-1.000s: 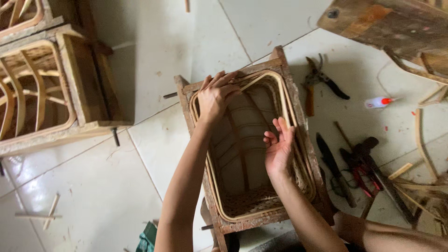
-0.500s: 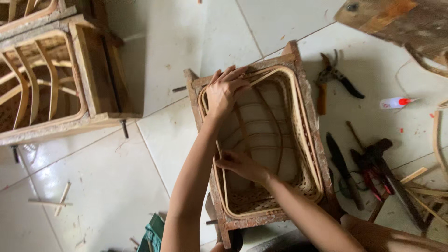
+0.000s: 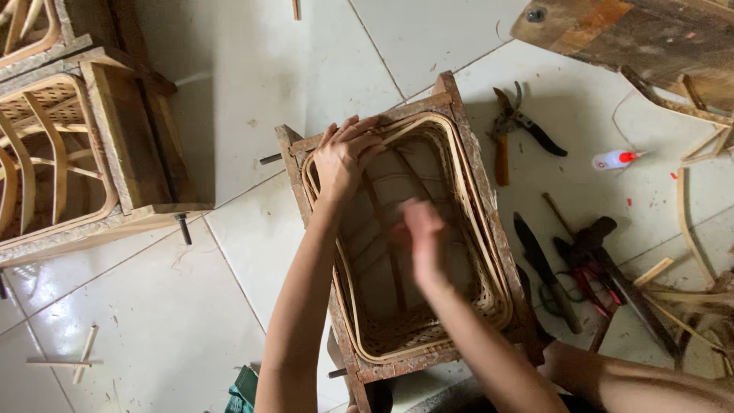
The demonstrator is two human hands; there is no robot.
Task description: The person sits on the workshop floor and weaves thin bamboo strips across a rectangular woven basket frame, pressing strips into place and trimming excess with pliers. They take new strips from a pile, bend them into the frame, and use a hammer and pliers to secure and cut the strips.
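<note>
A rectangular woven rattan basket (image 3: 489,302) sits inside a rough wooden mould frame (image 3: 447,95) on the white tiled floor. My left hand (image 3: 344,157) rests flat on the basket's far left corner, with its fingers over the rim. My right hand (image 3: 424,241) is blurred with motion inside the basket, above its woven floor, fingers loosely together. I cannot see anything held in it.
Another wooden frame with a basket (image 3: 69,153) stands at the left. To the right lie pruning shears (image 3: 520,126), a small white bottle with a red cap (image 3: 615,159), a knife (image 3: 539,260), more hand tools (image 3: 592,260) and rattan strips (image 3: 684,229). A wooden board (image 3: 634,34) is top right.
My right hand has moved from the basket's right rim to its near left wall, then up into the middle. The left hand stays on the far corner.
</note>
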